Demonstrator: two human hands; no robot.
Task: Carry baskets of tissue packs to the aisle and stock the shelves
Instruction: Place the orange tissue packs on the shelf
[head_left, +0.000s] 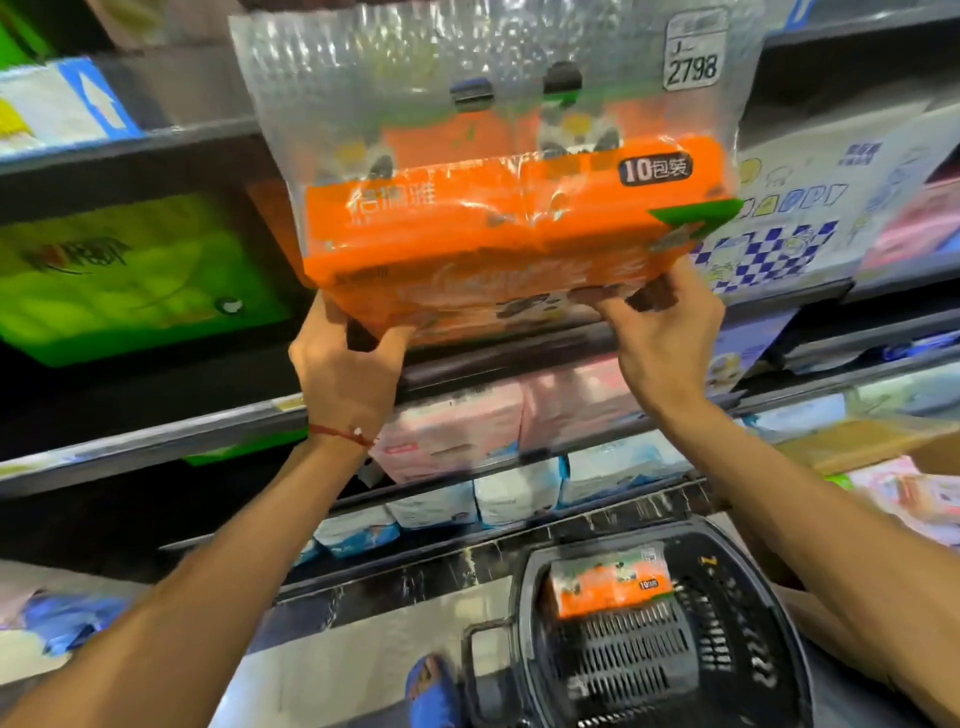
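A big orange tissue pack (498, 228) in clear plastic wrap with a handle flap is held up high in front of the upper shelf (156, 140). My left hand (348, 374) grips its lower left corner from below. At the lower right corner my right hand (660, 332) grips the bottom edge. A black plastic basket (727, 649) stands on the floor at the lower right. One more orange tissue pack (608, 582) lies in it.
A green tissue pack (130, 275) sits on the shelf to the left, and a white and blue checked pack (779, 234) to the right. Pink packs (467, 431) and white-blue packs (519, 493) fill lower shelves. A foot in a blue sandal (431, 686) stands beside the basket.
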